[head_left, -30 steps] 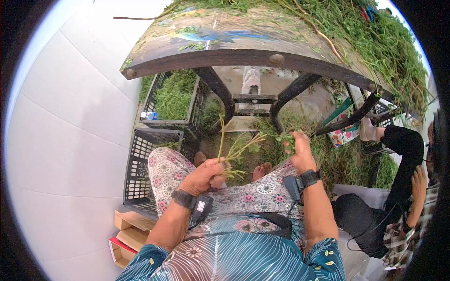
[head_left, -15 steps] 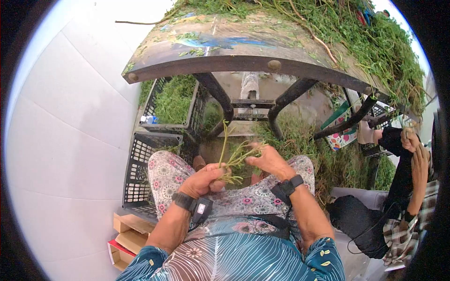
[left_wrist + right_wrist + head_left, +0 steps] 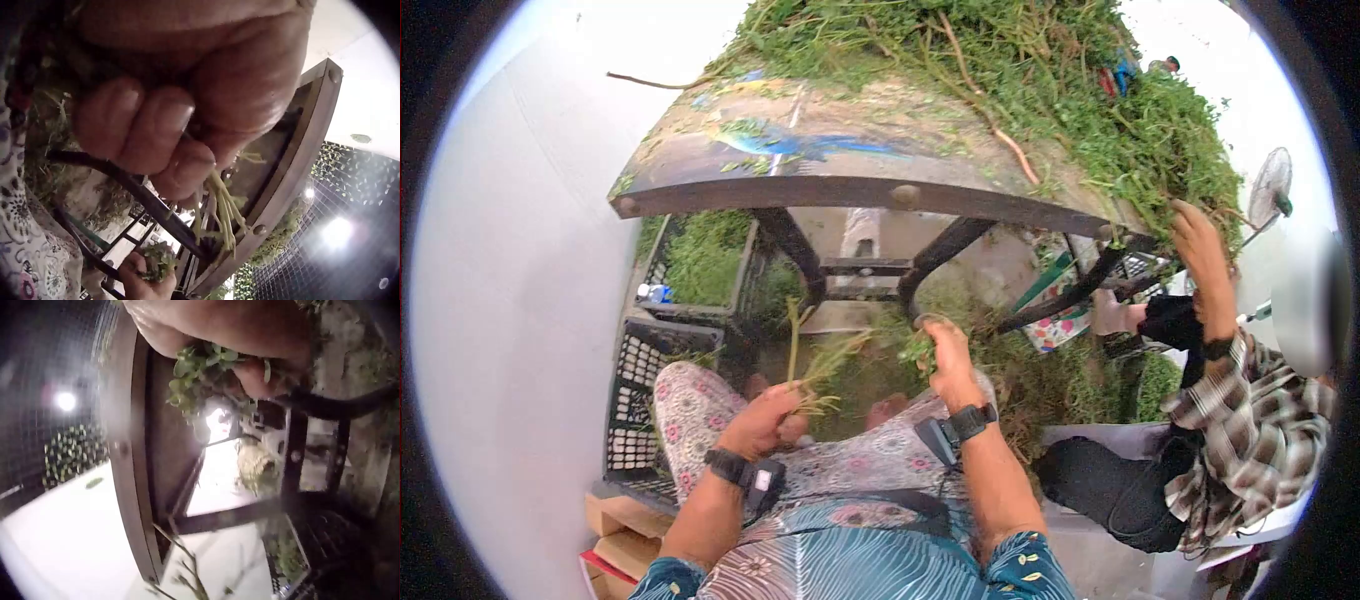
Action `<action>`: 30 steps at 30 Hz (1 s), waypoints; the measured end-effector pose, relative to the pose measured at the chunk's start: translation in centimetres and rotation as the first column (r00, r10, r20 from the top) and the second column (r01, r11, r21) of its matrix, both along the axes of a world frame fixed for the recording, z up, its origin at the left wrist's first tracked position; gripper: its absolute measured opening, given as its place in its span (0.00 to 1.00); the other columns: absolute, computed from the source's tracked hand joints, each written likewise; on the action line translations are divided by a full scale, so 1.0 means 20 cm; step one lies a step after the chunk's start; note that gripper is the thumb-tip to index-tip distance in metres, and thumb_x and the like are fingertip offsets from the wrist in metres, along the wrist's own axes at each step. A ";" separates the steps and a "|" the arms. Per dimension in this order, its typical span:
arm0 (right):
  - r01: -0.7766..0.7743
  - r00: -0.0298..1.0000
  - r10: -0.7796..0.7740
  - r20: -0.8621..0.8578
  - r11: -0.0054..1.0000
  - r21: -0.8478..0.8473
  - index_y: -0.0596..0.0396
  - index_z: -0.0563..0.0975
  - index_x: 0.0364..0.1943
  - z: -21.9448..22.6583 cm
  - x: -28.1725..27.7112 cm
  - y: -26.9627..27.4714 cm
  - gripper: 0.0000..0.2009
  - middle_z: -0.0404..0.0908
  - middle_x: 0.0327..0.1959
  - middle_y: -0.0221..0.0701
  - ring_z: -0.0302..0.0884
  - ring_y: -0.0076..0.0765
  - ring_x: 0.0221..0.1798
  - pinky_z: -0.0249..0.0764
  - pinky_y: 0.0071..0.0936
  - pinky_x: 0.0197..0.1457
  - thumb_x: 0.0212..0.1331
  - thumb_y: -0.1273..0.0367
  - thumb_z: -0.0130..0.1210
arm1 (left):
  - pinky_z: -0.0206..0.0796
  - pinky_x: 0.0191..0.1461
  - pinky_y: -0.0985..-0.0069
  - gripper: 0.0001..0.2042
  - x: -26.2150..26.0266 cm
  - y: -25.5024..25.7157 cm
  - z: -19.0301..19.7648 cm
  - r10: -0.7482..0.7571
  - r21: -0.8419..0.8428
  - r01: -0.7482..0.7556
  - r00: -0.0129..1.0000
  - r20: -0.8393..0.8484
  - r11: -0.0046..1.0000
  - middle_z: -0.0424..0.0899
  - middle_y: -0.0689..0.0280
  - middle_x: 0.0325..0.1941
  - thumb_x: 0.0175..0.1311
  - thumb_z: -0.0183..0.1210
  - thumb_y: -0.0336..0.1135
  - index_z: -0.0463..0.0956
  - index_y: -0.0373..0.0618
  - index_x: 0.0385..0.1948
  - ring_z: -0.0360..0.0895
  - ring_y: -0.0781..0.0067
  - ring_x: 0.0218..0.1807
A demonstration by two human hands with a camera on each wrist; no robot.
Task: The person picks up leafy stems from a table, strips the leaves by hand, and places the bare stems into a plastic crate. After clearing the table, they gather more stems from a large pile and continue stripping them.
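Observation:
In the head view the left hand [image 3: 764, 423] grips a bunch of thin green stems [image 3: 825, 366] above the lap, their ends fanning up and to the right. In the left wrist view its fingers curl round the stems [image 3: 222, 209], whose pale ends stick out below. The right hand [image 3: 950, 362], apart from the stems and to their right, holds a small leafy sprig [image 3: 917, 352]. In the right wrist view green leaves [image 3: 203, 372] poke out beneath the fingers of the right hand [image 3: 231, 331].
A table [image 3: 760, 192] heaped with greens [image 3: 1040, 90] stands ahead. Black crates [image 3: 632, 390] are at the left, one holding greens [image 3: 705, 258]. Plant litter [image 3: 1060, 370] covers the floor. Another person's hand [image 3: 1200, 245] reaches to the pile at the right.
The right hand met the stems half a second ago and has since moved away rightward with leaves in it. The left hand keeps its grip. The head view has shifted; the other person's arm has risen.

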State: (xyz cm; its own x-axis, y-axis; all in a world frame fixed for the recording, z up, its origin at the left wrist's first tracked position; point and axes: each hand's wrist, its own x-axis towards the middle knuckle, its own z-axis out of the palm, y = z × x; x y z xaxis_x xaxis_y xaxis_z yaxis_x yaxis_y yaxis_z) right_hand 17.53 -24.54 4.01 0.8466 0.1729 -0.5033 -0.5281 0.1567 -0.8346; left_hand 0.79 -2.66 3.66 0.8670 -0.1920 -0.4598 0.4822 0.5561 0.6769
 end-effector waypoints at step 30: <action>0.291 0.943 -0.225 -0.245 0.914 0.281 0.48 0.71 0.35 -0.16 -0.03 -0.42 0.05 0.73 0.26 0.27 0.69 0.28 0.23 0.57 0.24 0.19 0.56 0.67 0.52 | 0.58 0.22 0.78 0.06 0.00 0.04 -0.13 0.264 0.028 -0.265 0.963 0.047 0.964 0.70 0.69 0.18 0.62 0.50 0.38 0.68 0.47 0.31 0.63 0.78 0.17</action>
